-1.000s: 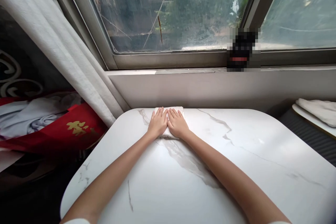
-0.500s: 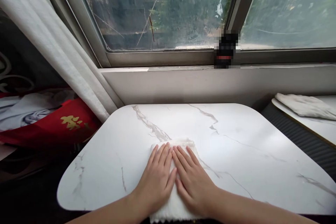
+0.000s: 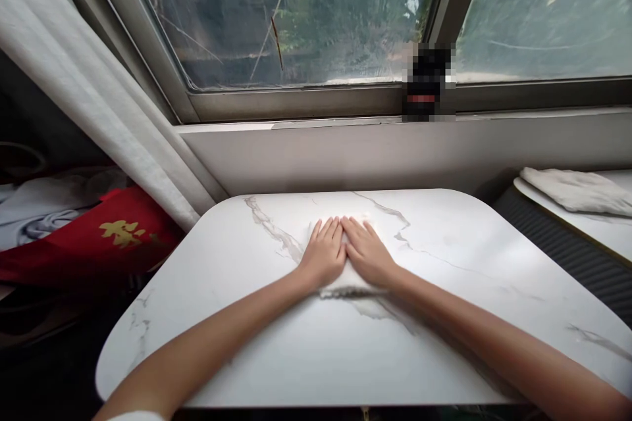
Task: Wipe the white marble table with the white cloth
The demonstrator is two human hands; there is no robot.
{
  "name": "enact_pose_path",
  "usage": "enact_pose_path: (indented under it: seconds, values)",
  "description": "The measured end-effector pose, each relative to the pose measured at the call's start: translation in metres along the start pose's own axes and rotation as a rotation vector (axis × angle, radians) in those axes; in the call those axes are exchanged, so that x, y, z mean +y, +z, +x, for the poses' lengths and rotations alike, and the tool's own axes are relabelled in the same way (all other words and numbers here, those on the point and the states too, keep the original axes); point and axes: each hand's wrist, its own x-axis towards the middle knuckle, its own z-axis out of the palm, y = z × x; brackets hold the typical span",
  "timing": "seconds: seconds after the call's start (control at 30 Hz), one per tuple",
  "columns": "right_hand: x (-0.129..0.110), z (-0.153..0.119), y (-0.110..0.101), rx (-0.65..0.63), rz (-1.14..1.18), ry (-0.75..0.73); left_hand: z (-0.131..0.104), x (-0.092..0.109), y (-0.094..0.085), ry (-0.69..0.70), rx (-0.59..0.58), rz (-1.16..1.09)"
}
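Observation:
My left hand (image 3: 324,252) lies flat on a white cloth (image 3: 351,281), its fingers stretched out toward the window. Beside it, touching at the fingertips and thumb, my right hand (image 3: 368,251) presses flat on the same cloth. The cloth rests on a white marble-patterned table (image 3: 276,342), with its fuzzy near edge showing below the wrists. Most of it is hidden under the two hands. Both arms reach far across the tabletop, toward its back edge.
A window (image 3: 296,20) and its sill stand behind the table. At left hang a white curtain (image 3: 99,99) and a red cloth bag (image 3: 143,223) with gold marking. Another folded cloth (image 3: 577,191) lies on a second white surface at right.
Both hands have slid the cloth forward over the table, away from me toward the window. The camera view has shifted slightly.

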Motion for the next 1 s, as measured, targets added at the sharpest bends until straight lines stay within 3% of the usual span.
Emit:
enact_pose_path:
  seconds: [0.1,0.2,0.3,0.4,0.57,0.7,0.83,1.0]
  values:
    - [0.031,0.051,0.0,0.065,-0.094,0.045,0.059,-0.018,0.012,-0.022,-0.012,0.006]
    - [0.058,0.083,-0.002,0.102,-0.17,0.073,0.101,-0.028,0.02,-0.036,0.008,0.014]
    - [0.076,0.099,-0.004,0.142,-0.212,0.09,0.124,-0.029,0.026,-0.056,0.043,0.02]
    - [0.084,0.103,-0.004,0.159,-0.222,0.099,0.131,-0.026,0.028,-0.081,0.056,0.025]
    - [0.081,0.093,-0.003,0.161,-0.224,0.087,0.122,-0.017,0.027,-0.103,0.056,0.03]
    - [0.074,0.064,-0.006,0.144,-0.228,0.068,0.102,0.001,0.026,-0.098,0.049,0.025]
    - [0.066,0.013,-0.011,0.108,-0.217,0.017,0.064,0.034,0.025,-0.069,0.05,0.027]
    - [0.049,-0.076,-0.015,0.11,-0.196,-0.047,-0.001,0.09,0.015,0.0,0.023,0.013]
